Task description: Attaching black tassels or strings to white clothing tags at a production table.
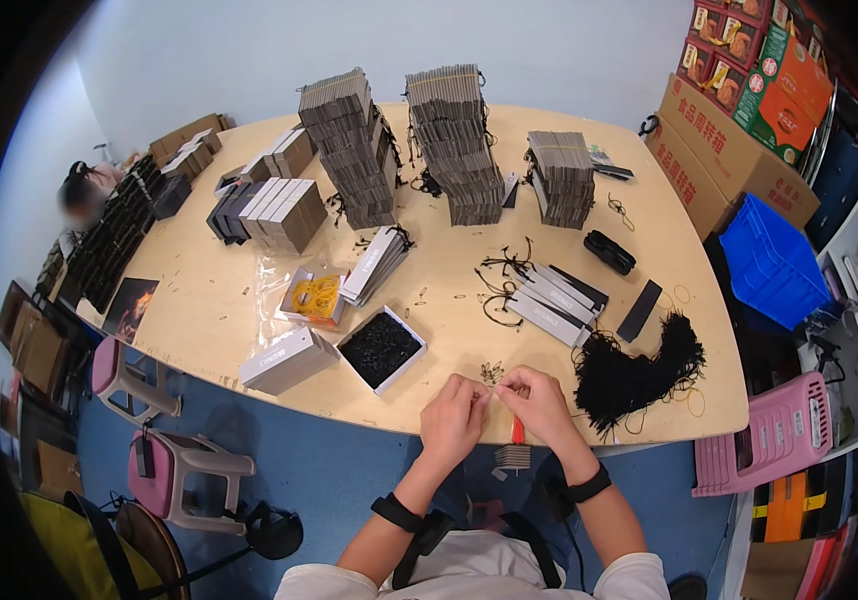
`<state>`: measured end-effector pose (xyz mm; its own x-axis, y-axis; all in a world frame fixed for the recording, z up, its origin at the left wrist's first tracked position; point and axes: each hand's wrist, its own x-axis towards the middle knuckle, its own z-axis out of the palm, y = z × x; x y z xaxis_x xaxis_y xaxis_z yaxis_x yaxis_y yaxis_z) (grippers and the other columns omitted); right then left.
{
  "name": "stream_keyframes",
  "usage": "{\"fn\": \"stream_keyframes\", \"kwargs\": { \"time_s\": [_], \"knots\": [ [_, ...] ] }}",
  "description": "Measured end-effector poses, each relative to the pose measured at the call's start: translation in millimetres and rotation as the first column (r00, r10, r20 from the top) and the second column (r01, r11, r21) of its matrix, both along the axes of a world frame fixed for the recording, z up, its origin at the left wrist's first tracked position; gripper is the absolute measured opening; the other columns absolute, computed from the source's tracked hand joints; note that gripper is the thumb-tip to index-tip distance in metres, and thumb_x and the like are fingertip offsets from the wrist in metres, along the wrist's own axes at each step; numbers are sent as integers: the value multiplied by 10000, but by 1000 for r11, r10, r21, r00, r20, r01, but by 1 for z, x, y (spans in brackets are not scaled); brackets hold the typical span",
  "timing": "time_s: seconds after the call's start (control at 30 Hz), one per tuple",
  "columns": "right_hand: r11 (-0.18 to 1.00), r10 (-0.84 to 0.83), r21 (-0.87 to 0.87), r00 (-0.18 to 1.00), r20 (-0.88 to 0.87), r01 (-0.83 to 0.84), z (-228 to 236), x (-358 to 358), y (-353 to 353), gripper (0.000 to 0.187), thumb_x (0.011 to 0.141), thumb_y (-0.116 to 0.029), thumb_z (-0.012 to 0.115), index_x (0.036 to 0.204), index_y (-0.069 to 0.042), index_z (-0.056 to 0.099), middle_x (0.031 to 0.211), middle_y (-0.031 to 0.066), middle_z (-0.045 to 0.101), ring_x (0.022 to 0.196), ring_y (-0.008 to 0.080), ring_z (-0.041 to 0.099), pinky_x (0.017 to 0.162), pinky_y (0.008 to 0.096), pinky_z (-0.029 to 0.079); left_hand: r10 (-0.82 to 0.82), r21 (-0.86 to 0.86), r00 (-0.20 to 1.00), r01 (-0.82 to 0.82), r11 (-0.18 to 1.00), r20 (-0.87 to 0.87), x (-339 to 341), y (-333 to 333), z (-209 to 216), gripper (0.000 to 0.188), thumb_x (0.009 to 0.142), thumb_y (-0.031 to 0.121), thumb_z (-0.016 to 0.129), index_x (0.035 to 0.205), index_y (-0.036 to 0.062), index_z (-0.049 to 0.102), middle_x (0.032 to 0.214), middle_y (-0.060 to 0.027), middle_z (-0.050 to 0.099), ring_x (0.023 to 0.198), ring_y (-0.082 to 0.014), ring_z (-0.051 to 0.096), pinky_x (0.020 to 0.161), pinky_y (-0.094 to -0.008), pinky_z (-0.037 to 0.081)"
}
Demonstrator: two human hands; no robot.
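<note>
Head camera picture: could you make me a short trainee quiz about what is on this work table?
1. True or false: the left hand and right hand meet at the near edge of the table.
2. What lies just right of the right hand? A) pile of black cords B) blue crate C) pink stool
3. What colour are the bands in the small open box?

Key: 1 true; 2 A; 3 yellow.
</note>
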<state>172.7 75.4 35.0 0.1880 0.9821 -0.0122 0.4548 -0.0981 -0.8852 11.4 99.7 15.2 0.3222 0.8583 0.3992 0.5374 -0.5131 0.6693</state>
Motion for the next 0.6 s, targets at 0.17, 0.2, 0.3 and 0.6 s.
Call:
{"fn": "stream_keyframes", "kwargs": {
  "time_s": [0.17,0.2,0.3,0.6],
  "knots": [
    [999,9,52,998,-61,-6,-6,-1,0,160,845,-149,681,917,-7,681,828,113,712,715,194,672,673,302,513,-4,-3,1000,4,1000,0,-1,0,0,78,870,148,662,898,91,617,859,-57,587,713,-247,629,622,-347,485],
    [998,23,58,997,-74,-19,-6,-1,0,155,848,-139,678,920,-1,677,825,109,710,708,185,665,667,297,509,-4,6,1000,4,1000,1,-1,0,0,80,869,150,666,900,92,620,858,-56,589,709,-241,630,621,-342,485],
    [997,32,72,994,-104,-25,-5,-2,0,157,859,-127,672,941,8,664,826,104,701,704,166,650,660,288,501,4,-51,997,0,999,80,-1,-1,1,85,864,150,685,900,88,640,849,-52,590,682,-208,624,602,-317,480],
    [988,88,148,931,-354,-37,-19,-16,0,111,911,-84,636,959,14,615,836,48,662,780,117,622,709,255,487,-26,-185,949,88,979,315,-4,2,1,80,896,146,676,884,70,653,837,-46,595,671,-162,610,583,-265,471]
  ]
}}
